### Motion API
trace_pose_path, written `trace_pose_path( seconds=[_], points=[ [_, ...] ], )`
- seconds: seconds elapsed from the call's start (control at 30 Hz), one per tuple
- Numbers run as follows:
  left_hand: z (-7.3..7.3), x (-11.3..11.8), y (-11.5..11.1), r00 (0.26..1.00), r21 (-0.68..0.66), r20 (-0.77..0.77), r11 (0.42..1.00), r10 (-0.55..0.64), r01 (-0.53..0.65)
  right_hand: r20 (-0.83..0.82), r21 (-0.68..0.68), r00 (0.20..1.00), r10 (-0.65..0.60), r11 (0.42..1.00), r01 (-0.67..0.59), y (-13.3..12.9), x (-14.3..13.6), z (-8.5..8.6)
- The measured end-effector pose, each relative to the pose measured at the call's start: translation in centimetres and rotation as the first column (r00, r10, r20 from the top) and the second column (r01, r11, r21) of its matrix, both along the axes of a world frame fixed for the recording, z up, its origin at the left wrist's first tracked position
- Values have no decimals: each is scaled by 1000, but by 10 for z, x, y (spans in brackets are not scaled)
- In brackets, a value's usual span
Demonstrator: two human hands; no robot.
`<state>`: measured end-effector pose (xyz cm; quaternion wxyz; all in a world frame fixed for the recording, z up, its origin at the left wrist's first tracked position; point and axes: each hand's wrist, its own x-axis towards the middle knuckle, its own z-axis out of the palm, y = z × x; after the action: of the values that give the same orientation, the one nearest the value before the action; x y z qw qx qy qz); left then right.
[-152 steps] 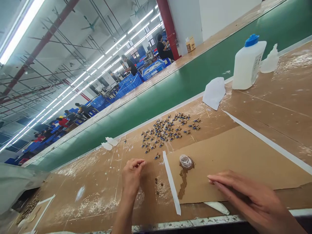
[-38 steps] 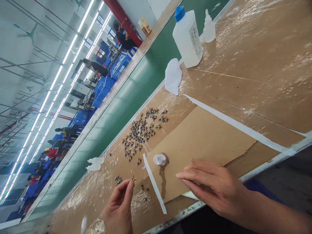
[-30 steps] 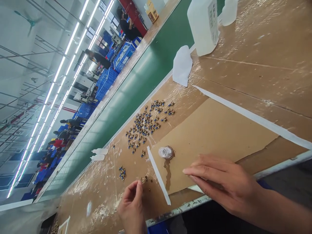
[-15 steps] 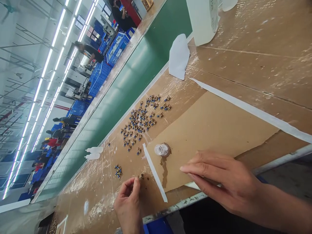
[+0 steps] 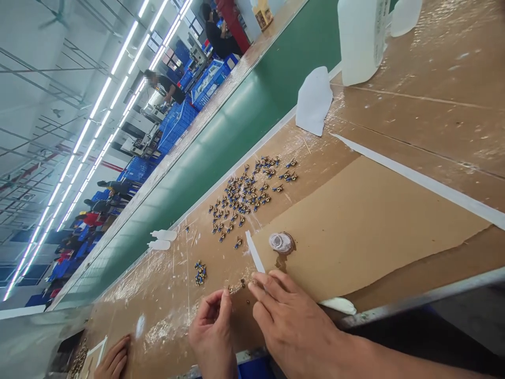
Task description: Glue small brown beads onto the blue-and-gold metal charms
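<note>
My left hand [image 5: 215, 321] is near the table's front edge, thumb and forefinger pinched together; what they hold is too small to make out. Just right of it, my right hand [image 5: 284, 310] reaches over the end of a white tape strip [image 5: 254, 252], fingers extended and pointing left. A few tiny dark pieces [image 5: 242, 283] lie between the two hands. Beyond them is a small clear cup [image 5: 281, 242] on the brown cardboard [image 5: 366, 221]. A small cluster of blue and gold pieces [image 5: 200, 273] sits behind my left hand, and a larger spread [image 5: 244, 192] lies farther back.
Another person's hand [image 5: 114, 358] rests on the table at lower left. Two small white bottles [image 5: 161, 240] lie by the green divider [image 5: 236, 121]. White paper [image 5: 314, 101] and a large translucent jug [image 5: 361, 42] are at the back. A white object [image 5: 339, 305] lies at the front edge.
My right hand has moved left from over the cardboard to beside my left hand, which stays pinched. Another person's hand has appeared at lower left. The view has shifted.
</note>
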<state>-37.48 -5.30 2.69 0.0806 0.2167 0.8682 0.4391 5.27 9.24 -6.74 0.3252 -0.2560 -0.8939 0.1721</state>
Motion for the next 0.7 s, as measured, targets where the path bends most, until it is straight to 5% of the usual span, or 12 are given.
trace_pose_path(
  seconds=[0.13, 0.27, 0.57, 0.7],
  points=[
    [-20, -71, -33, 996, -35, 34, 996, -82, 83, 131, -76, 990, 60, 996, -50, 6, -11, 3],
    [-28, -109, -52, 986, -61, 66, 986, -152, 156, 147, -59, 987, 57, 997, -49, 5, -15, 3],
    [-37, -122, -64, 987, -12, 129, 995, -100, 103, 140, 30, 989, 37, 999, -41, 3, -21, -1],
    [-34, -127, -65, 989, -37, 128, 996, -77, 82, -15, 136, 998, -68, 988, 69, -4, -12, -3]
  ],
)
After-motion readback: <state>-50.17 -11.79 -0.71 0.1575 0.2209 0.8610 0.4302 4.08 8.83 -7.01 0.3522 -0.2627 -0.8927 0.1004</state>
